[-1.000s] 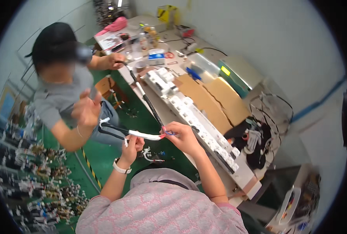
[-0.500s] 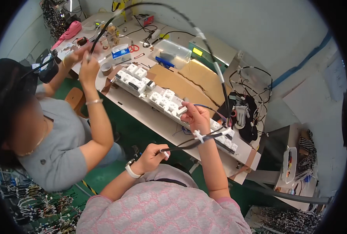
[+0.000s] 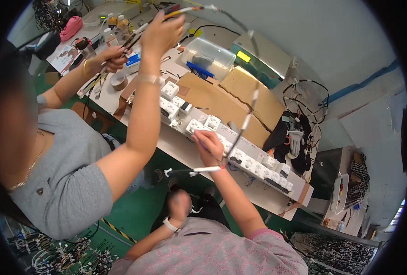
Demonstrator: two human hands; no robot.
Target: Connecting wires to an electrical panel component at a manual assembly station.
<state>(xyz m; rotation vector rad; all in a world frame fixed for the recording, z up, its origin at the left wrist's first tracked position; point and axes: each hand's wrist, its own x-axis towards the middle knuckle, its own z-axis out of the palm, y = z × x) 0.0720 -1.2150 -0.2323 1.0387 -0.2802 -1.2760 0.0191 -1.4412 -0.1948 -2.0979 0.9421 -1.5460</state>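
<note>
My right hand (image 3: 210, 147) is at the front edge of the row of white connector blocks (image 3: 247, 164), its fingertips against one block. The fingers are closed, and a thin purple wire of a cable harness (image 3: 244, 120) shows at the palm. One branch of the harness, black with a white sleeve (image 3: 207, 169), lies across my right wrist, its white end connector hanging free to the left. My left hand (image 3: 179, 205), smeared by motion, is low over my lap, apart from the harness; its fingers cannot be made out. The harness arches up to a co-worker's hands (image 3: 161, 36).
The co-worker stands close on my left, one arm reaching over the table. Behind the blocks lie cardboard sheets (image 3: 203, 97), a clear plastic bin (image 3: 212, 52) and a green-grey device (image 3: 265, 57) with a lit display. Coiled cable (image 3: 306, 94) and black cloth are at the right.
My left hand has let go of the harness branch and dropped toward my lap. My right hand has moved left along the blocks. The co-worker's arms have swung right, carrying the harness.
</note>
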